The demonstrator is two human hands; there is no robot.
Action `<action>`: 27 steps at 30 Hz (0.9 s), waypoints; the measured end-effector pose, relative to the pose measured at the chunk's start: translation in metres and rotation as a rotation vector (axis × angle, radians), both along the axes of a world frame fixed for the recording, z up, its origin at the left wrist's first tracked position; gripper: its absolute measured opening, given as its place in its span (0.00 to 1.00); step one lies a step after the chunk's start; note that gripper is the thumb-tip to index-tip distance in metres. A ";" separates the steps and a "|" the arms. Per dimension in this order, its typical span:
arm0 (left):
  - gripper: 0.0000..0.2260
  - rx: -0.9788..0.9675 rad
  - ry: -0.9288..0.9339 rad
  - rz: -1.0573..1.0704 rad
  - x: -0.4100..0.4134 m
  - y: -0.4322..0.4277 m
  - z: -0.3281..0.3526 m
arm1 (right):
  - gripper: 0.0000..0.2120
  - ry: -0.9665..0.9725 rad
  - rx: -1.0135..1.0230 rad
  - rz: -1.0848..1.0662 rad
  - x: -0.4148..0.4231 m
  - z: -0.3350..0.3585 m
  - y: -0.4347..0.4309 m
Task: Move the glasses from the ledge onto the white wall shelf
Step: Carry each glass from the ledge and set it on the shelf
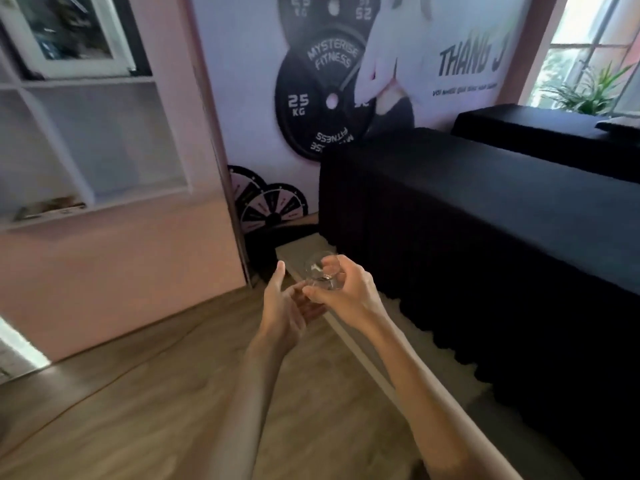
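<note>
A small clear glass [320, 270] is held in front of me, above the floor, with my right hand [341, 289] closed around it from the right. My left hand [282, 306] is just to its left, palm turned toward the glass, fingers spread and curled under it; whether they touch the glass is unclear. The low pale ledge [301, 249] runs beneath my hands along the foot of the black-draped table. The white wall shelf [104, 199] is set into the pink wall at the upper left, well away from both hands.
A black-draped table [485, 216] fills the right side, with a second one [540, 126] behind it. A poster of weight plates [322, 98] covers the far wall. Some flat items [48, 207] lie on the shelf's lower left. Wooden floor [156, 393] spreads at left.
</note>
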State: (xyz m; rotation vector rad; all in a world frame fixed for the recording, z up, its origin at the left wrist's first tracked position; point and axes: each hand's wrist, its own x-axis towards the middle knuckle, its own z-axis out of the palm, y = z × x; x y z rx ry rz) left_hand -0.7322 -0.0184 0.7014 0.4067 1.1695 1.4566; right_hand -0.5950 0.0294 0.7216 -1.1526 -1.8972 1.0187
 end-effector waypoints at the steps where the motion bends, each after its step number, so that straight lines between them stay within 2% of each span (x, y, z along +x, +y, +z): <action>1: 0.38 0.011 -0.003 0.031 -0.021 -0.007 0.001 | 0.34 -0.005 0.005 0.032 -0.023 0.002 -0.001; 6: 0.39 0.067 -0.069 0.208 -0.119 -0.035 0.005 | 0.33 -0.010 0.032 0.189 -0.131 0.009 -0.010; 12: 0.34 0.092 -0.100 0.433 -0.215 -0.058 0.010 | 0.36 -0.019 0.042 0.376 -0.251 0.007 -0.006; 17: 0.29 0.067 -0.103 0.564 -0.290 -0.059 0.015 | 0.32 0.041 0.033 0.531 -0.346 0.003 0.009; 24: 0.34 0.116 -0.140 0.757 -0.381 -0.035 0.029 | 0.30 0.067 0.057 0.773 -0.464 0.020 0.054; 27: 0.33 0.114 -0.154 0.823 -0.418 -0.023 0.037 | 0.31 0.079 0.065 0.864 -0.509 0.025 0.072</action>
